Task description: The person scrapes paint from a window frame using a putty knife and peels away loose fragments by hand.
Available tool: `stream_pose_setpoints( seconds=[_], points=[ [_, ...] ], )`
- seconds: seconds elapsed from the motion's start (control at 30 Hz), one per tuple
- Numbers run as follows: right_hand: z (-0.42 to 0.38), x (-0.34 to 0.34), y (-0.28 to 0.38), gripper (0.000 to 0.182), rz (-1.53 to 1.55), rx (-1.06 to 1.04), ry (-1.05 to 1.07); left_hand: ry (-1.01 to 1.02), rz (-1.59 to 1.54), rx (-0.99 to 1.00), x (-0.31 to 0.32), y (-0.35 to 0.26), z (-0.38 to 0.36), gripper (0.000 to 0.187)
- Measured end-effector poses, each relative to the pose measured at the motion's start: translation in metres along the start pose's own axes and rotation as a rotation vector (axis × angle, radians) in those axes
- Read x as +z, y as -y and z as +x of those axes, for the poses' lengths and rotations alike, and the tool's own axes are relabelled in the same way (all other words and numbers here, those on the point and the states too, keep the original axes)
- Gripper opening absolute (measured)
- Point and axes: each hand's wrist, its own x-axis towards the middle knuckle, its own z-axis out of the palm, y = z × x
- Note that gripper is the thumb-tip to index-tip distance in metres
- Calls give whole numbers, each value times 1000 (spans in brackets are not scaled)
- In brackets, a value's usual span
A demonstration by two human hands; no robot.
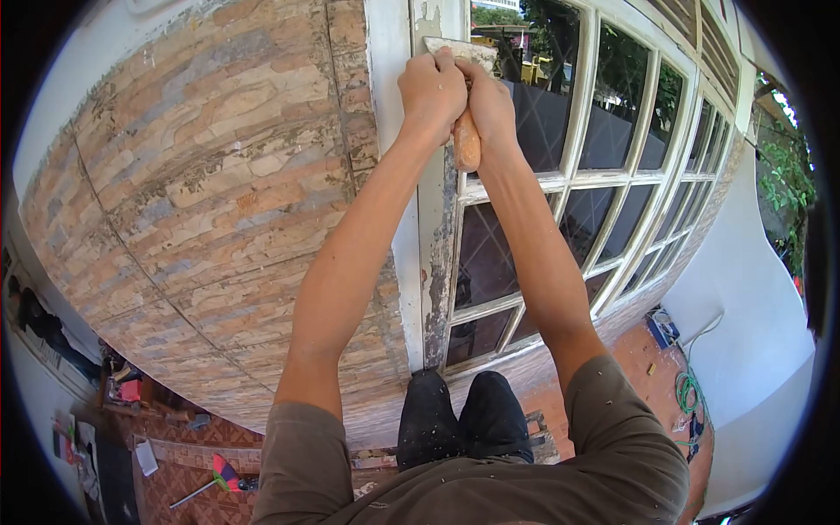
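Observation:
A paint scraper with a wooden handle (467, 146) is held up at the white window frame, its wide pale blade (448, 44) at the frame's upper part. My right hand (493, 103) is wrapped around the handle, whose rounded end sticks out below the fingers. Pressed close beside it, my left hand (432, 94) is closed at the blade end of the scraper, thumb near the blade. Below the hands runs the wooden frame post (435, 254), its paint chipped with dark bare patches.
Stone-patterned wall tiles (227, 175) cover the left side. Glass panes in a white grid (573, 179) stretch to the right. On the floor lie a broom (225, 473), a green hose (688, 392) and a blue box (662, 328). A person (52, 332) is at far left.

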Motion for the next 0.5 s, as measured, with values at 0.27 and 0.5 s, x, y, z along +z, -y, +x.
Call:
stream_pose_setpoints(
  seconds=[0.27,0.5],
  points=[
    [14,15,16,30,-16,-112,-39,-6,78,65,-1,-25,18,41],
    [10,13,1,32,-35,-120,-105,36,109,49,-8,-20,9,38]
  ],
)
